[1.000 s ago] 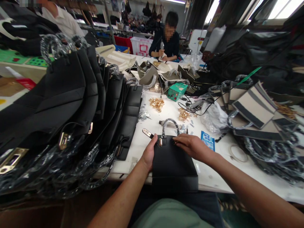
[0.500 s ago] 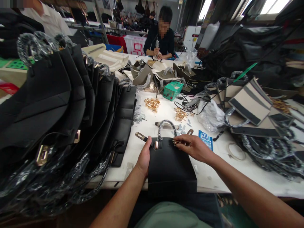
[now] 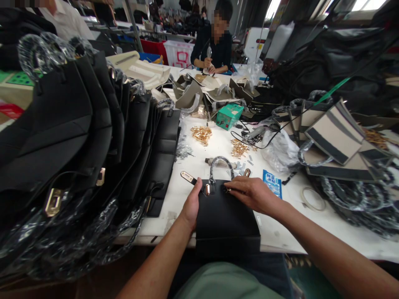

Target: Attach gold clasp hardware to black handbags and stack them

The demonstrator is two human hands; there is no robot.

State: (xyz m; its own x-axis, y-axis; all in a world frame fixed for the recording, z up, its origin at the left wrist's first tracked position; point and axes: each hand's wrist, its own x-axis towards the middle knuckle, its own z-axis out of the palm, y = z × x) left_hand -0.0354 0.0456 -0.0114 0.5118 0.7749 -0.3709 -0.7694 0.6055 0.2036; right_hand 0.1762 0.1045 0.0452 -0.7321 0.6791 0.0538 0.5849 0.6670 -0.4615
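A black handbag panel (image 3: 227, 216) lies at the table's front edge, its arched handle (image 3: 222, 159) wrapped in clear plastic. My left hand (image 3: 190, 205) grips the panel's left edge, thumb on top and fingers hidden beneath. Beside that thumb a strap with a gold plate (image 3: 188, 177) sticks out, and a gold fitting (image 3: 208, 189) sits at the handle's left end. My right hand (image 3: 254, 193) is closed at the handle's right end, pinching a small gold metal fitting (image 3: 228, 190) against the panel. Part of that fitting is hidden by the fingers.
Black bags (image 3: 124, 124) crowd the left. Two piles of gold fittings (image 3: 202, 135) and a green box (image 3: 230, 116) lie ahead. A blue packet (image 3: 272, 184), a tape ring (image 3: 312, 198) and beige bag pieces (image 3: 336, 133) are on the right. A co-worker (image 3: 213, 45) sits across the table.
My right fingertips have moved slightly left and down onto the panel by the handle's right end; fewer gold pieces show between them. My left hand keeps its hold. The view has shifted slightly.
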